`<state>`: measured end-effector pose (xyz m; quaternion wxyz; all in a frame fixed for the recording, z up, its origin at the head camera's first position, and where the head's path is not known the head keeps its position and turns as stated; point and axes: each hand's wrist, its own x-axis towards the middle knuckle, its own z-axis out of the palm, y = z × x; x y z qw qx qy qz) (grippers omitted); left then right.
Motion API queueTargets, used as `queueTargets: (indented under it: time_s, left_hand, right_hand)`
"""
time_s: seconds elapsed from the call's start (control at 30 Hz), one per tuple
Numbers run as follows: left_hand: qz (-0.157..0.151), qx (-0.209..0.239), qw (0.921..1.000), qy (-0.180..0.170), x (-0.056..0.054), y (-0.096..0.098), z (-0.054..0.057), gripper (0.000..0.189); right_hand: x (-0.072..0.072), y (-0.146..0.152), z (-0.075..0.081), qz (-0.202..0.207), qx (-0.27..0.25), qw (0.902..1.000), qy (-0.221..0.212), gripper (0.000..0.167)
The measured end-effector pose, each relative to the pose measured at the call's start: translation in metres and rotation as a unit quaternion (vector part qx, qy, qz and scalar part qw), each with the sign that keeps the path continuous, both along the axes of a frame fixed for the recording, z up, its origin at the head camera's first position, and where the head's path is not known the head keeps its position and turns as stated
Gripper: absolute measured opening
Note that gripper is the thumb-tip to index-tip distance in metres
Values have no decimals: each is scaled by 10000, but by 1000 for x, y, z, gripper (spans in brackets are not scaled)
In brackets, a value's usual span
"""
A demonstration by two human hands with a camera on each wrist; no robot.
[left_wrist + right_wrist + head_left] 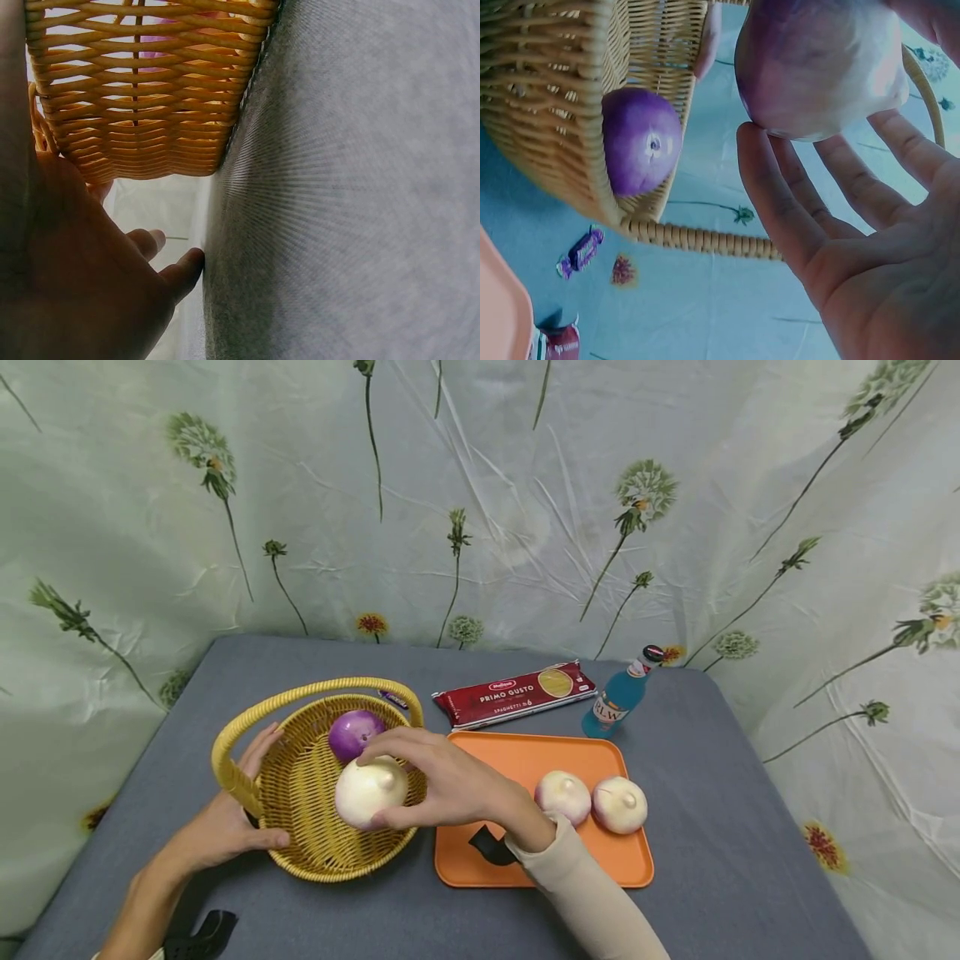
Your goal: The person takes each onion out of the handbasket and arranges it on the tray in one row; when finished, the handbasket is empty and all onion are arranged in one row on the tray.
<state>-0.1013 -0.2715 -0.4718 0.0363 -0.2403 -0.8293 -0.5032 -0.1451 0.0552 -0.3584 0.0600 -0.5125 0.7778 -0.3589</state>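
Note:
My right hand (442,781) grips a white and purple turnip (367,795) over the right side of a yellow wicker basket (302,818). In the right wrist view, fingers and thumb hold the turnip (817,71) from opposite sides. A purple turnip (352,732) lies inside the basket, toward the back. Against the basket's left side rests my left hand (225,827), thumb near the front rim and fingers extended beside the handle base. Seen from the left wrist, that hand (90,262) touches the woven wall (150,97), two fingers stretched below it.
An orange tray (510,752) right of the basket bears two turnips (563,797). Behind it lie a red spaghetti pack (517,695) and a blue bottle (618,695), standing tilted in view. A purple-wrapped candy (580,251) lies behind the basket. A flowered curtain (495,510) hangs beyond the table.

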Motion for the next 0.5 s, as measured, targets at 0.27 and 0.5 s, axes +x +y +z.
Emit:
queueTargets:
  time_s: [0.27, 0.5]
  left_hand:
    - [-65, -7, 10000, -8, 1, 1, 3, 136]
    - [-11, -27, 10000, -94, 1, -1, 1, 136]
  right_hand:
    - [1, 18, -1, -121, -151, 9998, -15, 53]
    - [1, 36, -5, -447, -93, 9987, -227, 52]
